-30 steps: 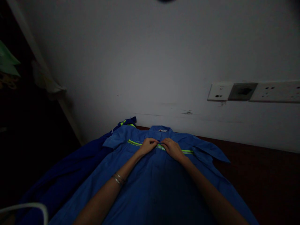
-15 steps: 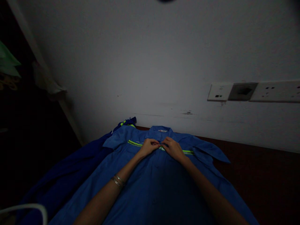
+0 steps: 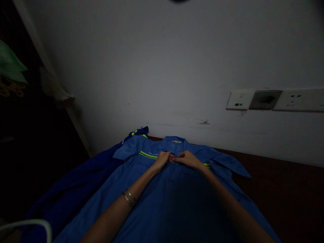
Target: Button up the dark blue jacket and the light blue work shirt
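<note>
A blue short-sleeved work shirt (image 3: 149, 182) lies spread out front side up, its collar toward the wall and a yellow-green stripe across the chest. My left hand (image 3: 162, 160) is closed on the shirt's front edge at the stripe, just below the collar. Close against it, my right hand (image 3: 187, 159) pinches the same part of the front with thumb and fingers. The fingertips of both hands almost meet, and whatever small part lies between them is too dark to make out. Two bracelets circle my left wrist.
A darker blue garment (image 3: 88, 179) with yellow-green trim lies along the shirt's left side. Beneath is a dark reddish-brown surface (image 3: 286, 179) meeting a pale wall (image 3: 162, 67). Sockets (image 3: 293, 100) sit on the wall at right. A white curved bar (image 3: 32, 222) shows at lower left.
Both hands stay at the shirt's front near the stripe. The left fingers have turned and closed in more; the right hand has flattened slightly. The view has shifted a little.
</note>
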The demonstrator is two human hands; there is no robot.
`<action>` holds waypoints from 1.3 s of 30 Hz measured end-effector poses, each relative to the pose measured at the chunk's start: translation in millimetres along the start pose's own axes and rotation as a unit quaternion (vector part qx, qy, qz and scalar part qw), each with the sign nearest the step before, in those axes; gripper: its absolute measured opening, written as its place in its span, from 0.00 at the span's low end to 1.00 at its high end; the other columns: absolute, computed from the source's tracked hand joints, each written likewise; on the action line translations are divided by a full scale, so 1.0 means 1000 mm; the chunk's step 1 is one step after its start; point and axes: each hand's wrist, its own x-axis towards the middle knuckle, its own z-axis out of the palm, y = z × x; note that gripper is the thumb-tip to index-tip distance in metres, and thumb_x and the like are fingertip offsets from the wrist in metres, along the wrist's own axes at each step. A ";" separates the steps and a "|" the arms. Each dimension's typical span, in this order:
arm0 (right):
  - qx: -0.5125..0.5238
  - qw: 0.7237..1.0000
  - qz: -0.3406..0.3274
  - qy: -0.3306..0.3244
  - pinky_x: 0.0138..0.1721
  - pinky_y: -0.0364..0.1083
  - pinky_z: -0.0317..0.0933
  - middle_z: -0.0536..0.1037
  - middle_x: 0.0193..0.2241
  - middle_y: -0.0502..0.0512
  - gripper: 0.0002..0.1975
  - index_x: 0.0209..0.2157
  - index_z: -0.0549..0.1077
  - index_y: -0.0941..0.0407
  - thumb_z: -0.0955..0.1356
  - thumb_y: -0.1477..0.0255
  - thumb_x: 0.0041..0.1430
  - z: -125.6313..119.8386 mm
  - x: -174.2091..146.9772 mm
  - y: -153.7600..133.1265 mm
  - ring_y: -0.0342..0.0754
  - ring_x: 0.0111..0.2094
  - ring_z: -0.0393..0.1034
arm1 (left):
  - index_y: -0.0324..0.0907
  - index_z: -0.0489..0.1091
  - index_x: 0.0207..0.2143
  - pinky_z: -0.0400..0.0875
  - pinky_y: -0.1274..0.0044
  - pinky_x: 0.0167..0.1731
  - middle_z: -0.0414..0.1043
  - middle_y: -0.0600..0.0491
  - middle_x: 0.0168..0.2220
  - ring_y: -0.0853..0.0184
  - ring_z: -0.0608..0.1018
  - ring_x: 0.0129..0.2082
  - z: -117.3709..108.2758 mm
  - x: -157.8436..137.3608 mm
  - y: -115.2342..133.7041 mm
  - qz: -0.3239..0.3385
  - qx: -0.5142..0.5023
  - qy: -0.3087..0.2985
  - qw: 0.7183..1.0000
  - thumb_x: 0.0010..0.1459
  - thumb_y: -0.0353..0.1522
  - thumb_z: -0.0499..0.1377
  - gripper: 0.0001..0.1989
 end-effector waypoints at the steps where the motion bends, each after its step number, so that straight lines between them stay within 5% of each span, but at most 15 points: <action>1: -0.019 1.000 0.004 0.018 0.20 0.39 0.48 0.68 0.17 0.48 0.21 0.26 0.74 0.60 0.66 0.54 0.45 0.002 0.000 -0.001 0.40 0.20 0.60 | 0.30 0.75 0.33 0.59 0.81 0.21 0.73 0.49 0.22 0.72 0.68 0.19 -0.001 0.000 0.001 0.002 0.004 -0.001 1.000 0.56 0.38 0.45 0.24; 8: -0.142 0.980 0.063 0.120 0.23 0.40 0.50 0.75 0.26 0.54 0.12 0.28 0.74 0.56 0.68 0.62 0.44 0.014 0.001 -0.006 0.46 0.28 0.69 | 0.34 0.76 0.31 0.63 0.78 0.29 0.74 0.51 0.24 0.69 0.71 0.25 -0.007 0.004 0.000 0.076 0.106 -0.024 0.991 0.58 0.38 0.42 0.25; 13: -0.125 0.985 0.040 0.108 0.25 0.39 0.53 0.76 0.25 0.52 0.09 0.27 0.75 0.57 0.68 0.66 0.43 0.014 0.002 0.000 0.46 0.29 0.69 | 0.38 0.76 0.31 0.65 0.78 0.37 0.75 0.52 0.32 0.67 0.73 0.34 -0.012 0.010 -0.010 0.186 0.218 0.000 0.958 0.51 0.30 0.53 0.11; 18: -0.072 0.993 0.013 0.094 0.27 0.39 0.55 0.76 0.24 0.52 0.08 0.27 0.76 0.58 0.67 0.71 0.43 0.012 0.007 0.009 0.45 0.28 0.69 | 0.40 0.74 0.38 0.60 0.73 0.49 0.71 0.49 0.46 0.64 0.70 0.47 -0.015 0.008 -0.019 0.277 0.255 -0.024 0.926 0.51 0.28 0.56 0.12; 25: -0.014 0.996 -0.017 0.081 0.26 0.38 0.56 0.76 0.23 0.51 0.11 0.30 0.77 0.61 0.65 0.76 0.43 0.004 0.008 0.006 0.43 0.25 0.67 | 0.40 0.74 0.38 0.62 0.73 0.48 0.74 0.50 0.40 0.64 0.71 0.46 -0.013 0.008 -0.021 0.267 0.234 -0.006 0.935 0.51 0.31 0.58 0.11; 39: 0.119 0.991 0.034 0.042 0.18 0.35 0.57 0.73 0.18 0.48 0.12 0.32 0.75 0.63 0.64 0.79 0.45 0.001 0.008 0.004 0.36 0.15 0.60 | 0.42 0.75 0.35 0.61 0.74 0.41 0.76 0.51 0.34 0.65 0.72 0.36 -0.011 0.000 -0.008 0.278 0.276 0.027 0.920 0.54 0.34 0.56 0.09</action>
